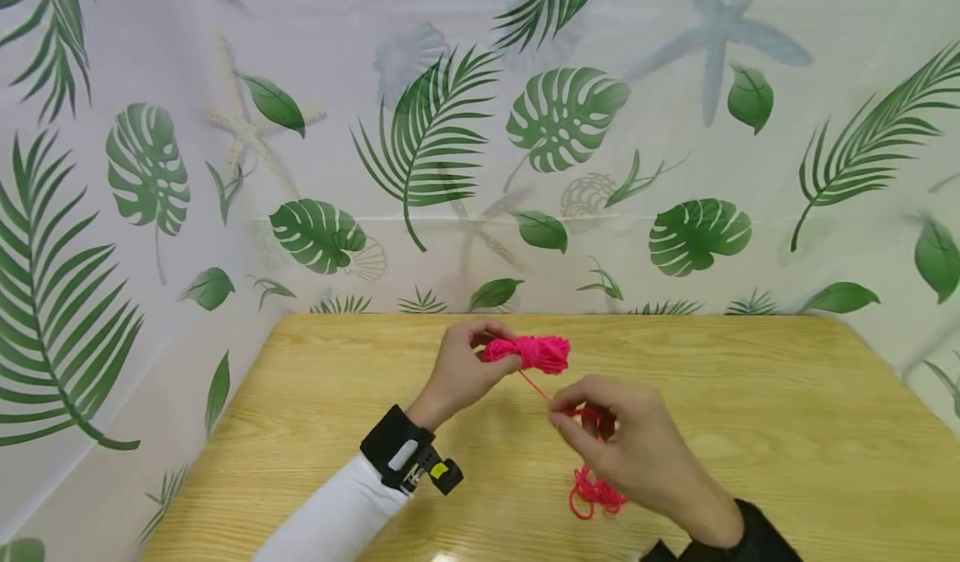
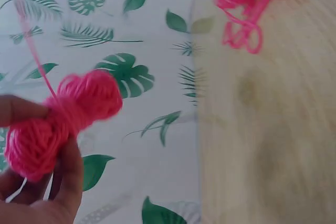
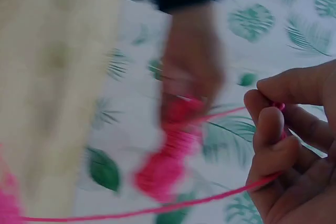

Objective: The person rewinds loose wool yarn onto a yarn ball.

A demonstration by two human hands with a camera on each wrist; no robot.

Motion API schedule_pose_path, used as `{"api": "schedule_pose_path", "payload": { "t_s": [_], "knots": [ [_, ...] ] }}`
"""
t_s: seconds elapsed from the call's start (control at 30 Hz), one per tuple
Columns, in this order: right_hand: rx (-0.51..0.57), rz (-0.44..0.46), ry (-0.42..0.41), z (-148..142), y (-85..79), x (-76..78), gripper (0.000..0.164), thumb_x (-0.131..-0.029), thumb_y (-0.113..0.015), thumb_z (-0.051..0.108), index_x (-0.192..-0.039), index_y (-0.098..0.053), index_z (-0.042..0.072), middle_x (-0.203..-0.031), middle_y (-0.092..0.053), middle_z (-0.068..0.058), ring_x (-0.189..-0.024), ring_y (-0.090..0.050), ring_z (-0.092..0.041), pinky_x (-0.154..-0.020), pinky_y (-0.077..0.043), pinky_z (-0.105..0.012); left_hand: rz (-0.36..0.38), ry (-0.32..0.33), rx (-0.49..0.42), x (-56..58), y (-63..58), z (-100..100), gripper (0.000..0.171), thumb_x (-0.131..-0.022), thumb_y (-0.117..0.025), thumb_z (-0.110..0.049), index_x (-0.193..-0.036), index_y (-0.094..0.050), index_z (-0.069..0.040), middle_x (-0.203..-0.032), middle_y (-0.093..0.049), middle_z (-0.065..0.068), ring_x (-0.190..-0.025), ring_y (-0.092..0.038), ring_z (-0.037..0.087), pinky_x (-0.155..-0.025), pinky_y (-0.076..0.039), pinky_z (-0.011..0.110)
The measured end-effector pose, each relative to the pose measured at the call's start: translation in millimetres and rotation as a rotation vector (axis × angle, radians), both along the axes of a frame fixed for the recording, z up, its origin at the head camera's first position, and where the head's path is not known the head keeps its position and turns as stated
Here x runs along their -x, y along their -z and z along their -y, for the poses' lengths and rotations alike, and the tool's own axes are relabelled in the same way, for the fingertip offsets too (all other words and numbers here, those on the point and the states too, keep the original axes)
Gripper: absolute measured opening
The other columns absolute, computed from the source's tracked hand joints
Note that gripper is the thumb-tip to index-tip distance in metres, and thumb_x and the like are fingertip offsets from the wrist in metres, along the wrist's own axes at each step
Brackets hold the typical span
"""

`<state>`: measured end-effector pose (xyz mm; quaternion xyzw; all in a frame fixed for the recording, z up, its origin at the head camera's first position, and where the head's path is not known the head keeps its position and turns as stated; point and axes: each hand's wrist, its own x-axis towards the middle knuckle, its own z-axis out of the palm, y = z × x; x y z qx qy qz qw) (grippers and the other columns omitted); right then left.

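Observation:
A bright pink bundle of yarn [image 1: 545,353], wrapped round its middle, is pinched by my left hand [image 1: 463,368] between thumb and fingers, above the table. One strand [image 1: 535,385] runs from the bundle's middle to my right hand [image 1: 637,441]. Thumb and forefinger of that hand pinch the strand, and its other fingers curl round the yarn passing through the palm, as the right wrist view shows. From there the yarn trails down to a loose tangle of yarn [image 1: 595,495], partly hidden behind the right hand in the head view. In the left wrist view the bundle [image 2: 65,121] shows two rounded ends.
The wooden table [image 1: 787,403] spreads beneath both hands. Behind it and at its sides hangs a white sheet printed with green leaves [image 1: 465,262]. A wrist strap with a small camera [image 1: 397,449] sits on the left forearm.

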<state>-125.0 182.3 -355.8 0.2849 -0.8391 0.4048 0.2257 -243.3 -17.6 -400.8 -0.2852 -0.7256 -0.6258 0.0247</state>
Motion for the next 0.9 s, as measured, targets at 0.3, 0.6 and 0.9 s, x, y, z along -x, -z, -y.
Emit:
{"api": "schedule_pose_path", "payload": {
  "t_s": [0.3, 0.6, 0.9],
  "knots": [
    [0.054, 0.023, 0.102, -14, -4.2, 83.2, 0.011, -0.088, -0.077, 0.001, -0.098, -0.075, 0.005, -0.077, -0.066, -0.001, -0.059, -0.047, -0.012, -0.052, -0.039, -0.022, 0.028, 0.427, -0.285, -31.7, -7.4, 6, 0.026, -0.086, -0.073, 0.004, -0.104, -0.06, 0.018, -0.1, -0.064, 0.006, -0.086, -0.063, 0.011, -0.074, -0.056, 0.022],
    [0.079, 0.075, 0.032, 10, 36.4, 31.6, 0.019, -0.084, -0.081, 0.001, -0.092, -0.074, 0.016, -0.069, -0.057, 0.012, -0.052, -0.042, -0.004, -0.046, -0.039, -0.021, 0.006, 0.046, -0.223, 7.2, -34.5, -6, 0.024, -0.086, -0.071, 0.003, -0.108, -0.066, 0.01, -0.106, -0.067, 0.012, -0.09, -0.063, 0.015, -0.074, -0.056, 0.025],
    [0.262, 0.057, 0.051, -9, -21.5, 57.3, 0.014, -0.088, -0.077, -0.001, -0.1, -0.077, 0.005, -0.069, -0.059, -0.001, -0.055, -0.043, -0.013, -0.048, -0.034, -0.025, 0.135, 0.232, 0.123, -6.4, -9.7, 5, 0.017, -0.085, -0.073, -0.001, -0.102, -0.071, 0.0, -0.096, -0.068, 0.007, -0.082, -0.061, 0.013, -0.067, -0.051, 0.025]
  ]
}}
